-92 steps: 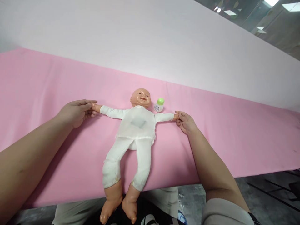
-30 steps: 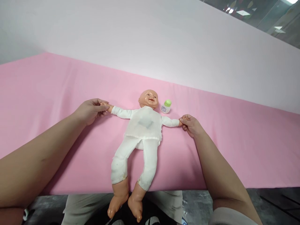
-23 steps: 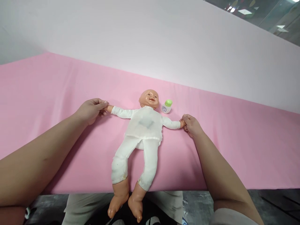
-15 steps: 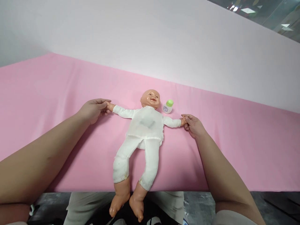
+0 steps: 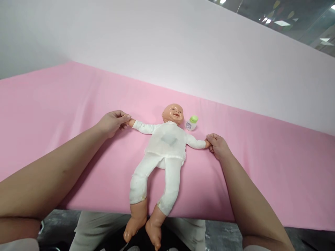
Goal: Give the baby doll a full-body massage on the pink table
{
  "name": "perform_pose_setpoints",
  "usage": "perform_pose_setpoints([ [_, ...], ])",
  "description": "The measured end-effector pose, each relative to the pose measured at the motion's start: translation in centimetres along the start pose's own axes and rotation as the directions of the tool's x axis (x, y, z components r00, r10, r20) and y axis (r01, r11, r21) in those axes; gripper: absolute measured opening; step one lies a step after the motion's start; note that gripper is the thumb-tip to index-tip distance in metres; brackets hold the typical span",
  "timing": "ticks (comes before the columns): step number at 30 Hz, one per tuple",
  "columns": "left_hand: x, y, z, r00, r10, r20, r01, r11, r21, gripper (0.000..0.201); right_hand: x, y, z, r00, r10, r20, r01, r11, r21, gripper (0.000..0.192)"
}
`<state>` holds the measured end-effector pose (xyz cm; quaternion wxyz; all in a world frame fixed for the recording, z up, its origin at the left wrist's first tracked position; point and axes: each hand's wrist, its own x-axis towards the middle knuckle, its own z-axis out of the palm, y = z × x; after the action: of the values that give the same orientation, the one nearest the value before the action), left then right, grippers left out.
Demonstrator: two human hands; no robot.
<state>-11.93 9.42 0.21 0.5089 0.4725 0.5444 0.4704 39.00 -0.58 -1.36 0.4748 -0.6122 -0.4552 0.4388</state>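
A baby doll in white clothes lies face up on the pink cloth-covered table, arms spread wide and bare feet hanging over the near edge. My left hand pinches the doll's hand on the left side. My right hand pinches the doll's other hand on the right. A small white bottle with a green cap lies on the cloth just right of the doll's head.
A pale wall or backdrop rises behind the table. The near table edge runs along the bottom of the view, with my lap in light trousers and a grey floor below it.
Both hands keep their hold on the doll's hands. The doll's arms stay stretched out, and the whole scene has shifted slightly right and down as my head moved.
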Motion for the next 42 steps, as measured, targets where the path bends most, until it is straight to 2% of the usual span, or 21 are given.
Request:
perform_pose_setpoints([
  [3,-0.1,0.2,0.3,1.000,-0.023,-0.016,0.022,1.000,-0.018,0.017,0.1,0.1,-0.1,1.000,0.002,-0.010,-0.001,1.000,0.021,0.057],
  [7,-0.2,0.3,0.4,0.998,-0.055,-0.022,0.054,0.997,-0.051,0.014,0.1,0.0,0.0,0.999,0.020,-0.031,-0.018,0.997,0.078,0.050],
  [13,0.0,-0.1,0.1,0.999,-0.039,0.024,0.042,0.993,-0.110,0.034,-0.3,-0.7,-0.7,0.999,0.014,0.042,-0.020,0.988,0.150,0.054],
  [17,0.0,-0.3,-0.2,0.999,-0.001,0.053,0.006,0.996,-0.092,0.034,-0.6,-1.1,-0.9,0.996,0.013,0.093,-0.026,0.989,0.143,0.054],
  [22,0.0,-0.1,-0.1,1.000,0.000,0.028,0.001,1.000,-0.030,0.024,-0.4,-0.7,-0.2,0.999,0.031,0.042,-0.033,0.998,0.045,0.049],
  [26,-0.2,0.1,0.2,1.000,-0.006,-0.002,0.006,1.000,-0.023,0.015,-0.2,-0.2,0.2,1.000,-0.005,0.011,0.005,1.000,0.009,0.050],
  [34,0.0,0.0,0.4,0.997,-0.057,-0.043,0.055,0.998,-0.044,0.021,0.3,0.0,-0.1,1.000,0.005,-0.030,-0.003,0.998,0.068,0.047],
  [39,-0.1,0.0,0.2,0.999,-0.038,0.008,0.039,0.996,-0.083,0.034,-0.4,-0.8,-0.6,0.998,0.020,0.051,-0.028,0.988,0.149,0.054],
  [42,0.0,-0.2,0.0,0.999,-0.004,0.048,0.008,0.996,-0.090,0.036,-0.8,-1.2,-0.7,0.994,0.009,0.105,-0.025,0.988,0.151,0.052],
])
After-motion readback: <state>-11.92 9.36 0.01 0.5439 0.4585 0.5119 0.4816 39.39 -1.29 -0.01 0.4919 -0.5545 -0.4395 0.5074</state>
